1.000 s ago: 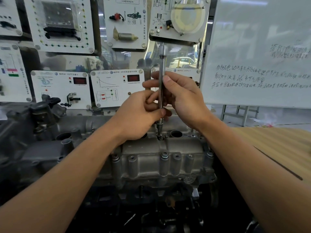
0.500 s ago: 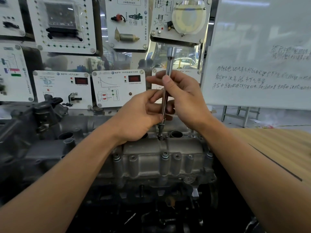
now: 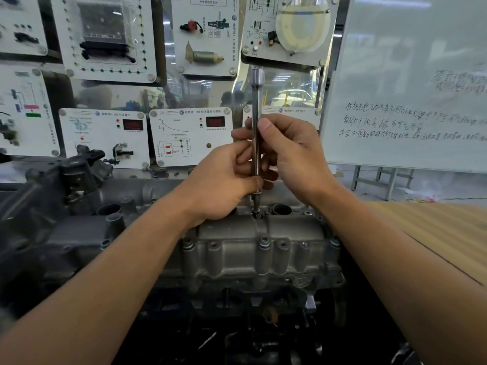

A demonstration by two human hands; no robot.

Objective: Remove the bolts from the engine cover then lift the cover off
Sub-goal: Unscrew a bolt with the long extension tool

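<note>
I see left hand (image 3: 221, 180) pinching upright driver (image 3: 255, 111) low, right hand (image 3: 295, 159) fingers gripping higher, tip on bolt (image 3: 256, 213), 12 o'clock of cover (image 3: 263, 250).

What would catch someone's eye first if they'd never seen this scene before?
The long chrome socket driver stands upright at the centre, held by the left hand low on its shaft and the right hand higher up. Its tip sits on a bolt at the far edge of the grey engine cover below. Behind are white training panels, with a handwritten whiteboard to the right.
</note>
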